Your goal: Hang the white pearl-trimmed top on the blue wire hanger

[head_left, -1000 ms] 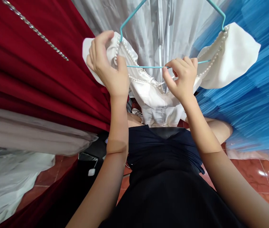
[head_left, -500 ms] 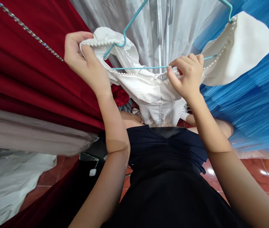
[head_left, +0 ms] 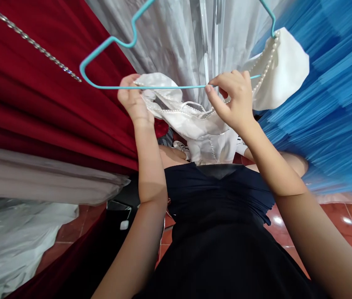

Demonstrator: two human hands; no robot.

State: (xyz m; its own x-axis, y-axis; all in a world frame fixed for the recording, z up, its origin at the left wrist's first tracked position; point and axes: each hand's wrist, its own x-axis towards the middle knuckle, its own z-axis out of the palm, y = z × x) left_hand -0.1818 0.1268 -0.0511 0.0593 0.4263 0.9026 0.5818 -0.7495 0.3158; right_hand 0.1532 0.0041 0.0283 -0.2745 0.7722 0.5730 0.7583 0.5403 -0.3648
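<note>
A white dress (head_left: pixel 182 124) with a pearl-beaded neckline hangs in front of my lap, a laced seam running down its bodice. My left hand (head_left: pixel 134 101) is closed on its beaded left strap, just below the bar of a light-blue hanger (head_left: pixel 107 87). That end of the hanger is bare. With thumb and fingers, my right hand (head_left: pixel 233 97) pinches the hanger's lower bar near its middle. The other wide white strap (head_left: pixel 291 70) still loops over the hanger's right end. The hanger's hook is out of frame.
Red fabric (head_left: pixel 39 91) hangs at the left with a sparkling chain (head_left: pixel 29 39) before it. Blue tulle (head_left: pixel 328 116) fills the right, silvery white cloth (head_left: pixel 176 37) the back. White fabric (head_left: pixel 17 241) lies at lower left on red floor tiles (head_left: pixel 341 224).
The left strap has come off the hanger's left end, and my left hand has drawn it right and down. My right hand and the hanger have shifted somewhat left.
</note>
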